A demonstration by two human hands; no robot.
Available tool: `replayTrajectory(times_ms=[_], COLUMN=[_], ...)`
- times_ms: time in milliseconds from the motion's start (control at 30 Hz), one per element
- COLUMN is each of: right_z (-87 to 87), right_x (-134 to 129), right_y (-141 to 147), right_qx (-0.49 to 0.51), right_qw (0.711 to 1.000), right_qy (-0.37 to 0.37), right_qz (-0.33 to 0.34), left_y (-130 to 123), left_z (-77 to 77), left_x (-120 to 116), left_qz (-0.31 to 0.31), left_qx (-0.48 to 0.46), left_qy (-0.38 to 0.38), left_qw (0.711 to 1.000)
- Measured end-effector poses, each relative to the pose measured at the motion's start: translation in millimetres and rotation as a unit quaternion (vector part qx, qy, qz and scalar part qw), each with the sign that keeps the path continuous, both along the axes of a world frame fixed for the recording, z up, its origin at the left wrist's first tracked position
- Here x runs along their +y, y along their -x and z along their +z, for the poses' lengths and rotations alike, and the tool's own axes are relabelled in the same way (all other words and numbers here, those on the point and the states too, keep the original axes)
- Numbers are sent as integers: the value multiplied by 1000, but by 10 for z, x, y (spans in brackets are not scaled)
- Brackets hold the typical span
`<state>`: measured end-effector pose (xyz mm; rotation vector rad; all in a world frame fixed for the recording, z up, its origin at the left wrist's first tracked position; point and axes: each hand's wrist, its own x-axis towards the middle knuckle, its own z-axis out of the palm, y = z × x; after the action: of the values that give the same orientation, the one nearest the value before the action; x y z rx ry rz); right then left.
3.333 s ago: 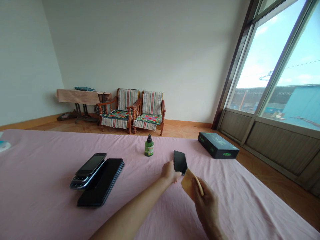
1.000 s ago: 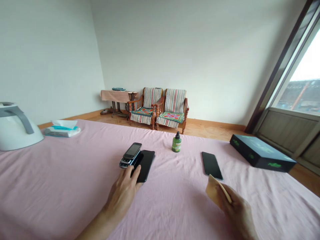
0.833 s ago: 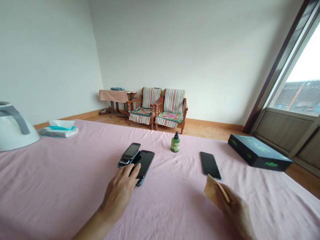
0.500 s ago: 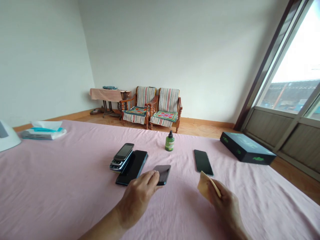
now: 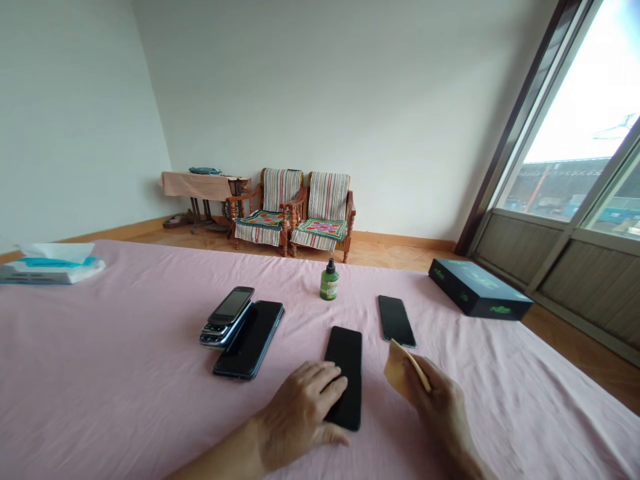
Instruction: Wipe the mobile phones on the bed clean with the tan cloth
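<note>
One flat, glossy black rectangular phone [image 5: 353, 357] lies on the pink fabric cover [image 5: 125, 400]. The left hand [image 5: 304, 408] rests over its near-left part, fingers slightly spread, thumb out. The right hand [image 5: 443, 397] pinches one thin tan-yellow sheet [image 5: 399, 369], material unclear. Just beyond lies one slim black phone [image 5: 397, 320]. Leftward is one phone pile [image 5: 257, 337], its count partly hidden. Farther: one green black-topped bottle [image 5: 329, 285], one black green-printed box [image 5: 483, 288], two wooden armchairs [image 5: 320, 230].

A black phone [image 5: 352, 370] is lying flat, face up, unlit, while a folded tan cloth [image 5: 399, 373] is being held tilted nearby.
</note>
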<state>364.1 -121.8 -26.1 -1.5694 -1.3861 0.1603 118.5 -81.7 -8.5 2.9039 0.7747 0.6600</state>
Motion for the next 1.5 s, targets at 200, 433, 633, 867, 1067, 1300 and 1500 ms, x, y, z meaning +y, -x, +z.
replayTrajectory(times_ms=[200,433,633,867,1067,1300,1500], right_z=[-36,245,229,131,134,123,169], right_x=[-5,190,711,762,305,390,786], right_y=[21,86,287,498,621,653,694], right_qx=[0,-81,-306,-336,-263,-266,-284], right_qw=[1000,996,950,920,927,926,932], right_qy=[-2,-22,-16,29,59,66,57], right_qz=[-16,-3,63,201,261,260,219], left_y=[92,42,122,93,40,42,56], left_z=[107,12,79,6,-10,49,-2], left_x=[-4,41,67,34,31,25,15], left_qz=[38,56,24,48,55,62,64], left_qx=[-81,-115,-99,-85,-90,-85,-86], left_qy=[137,180,232,249,273,279,266], left_qw=[987,975,967,964,956,955,958])
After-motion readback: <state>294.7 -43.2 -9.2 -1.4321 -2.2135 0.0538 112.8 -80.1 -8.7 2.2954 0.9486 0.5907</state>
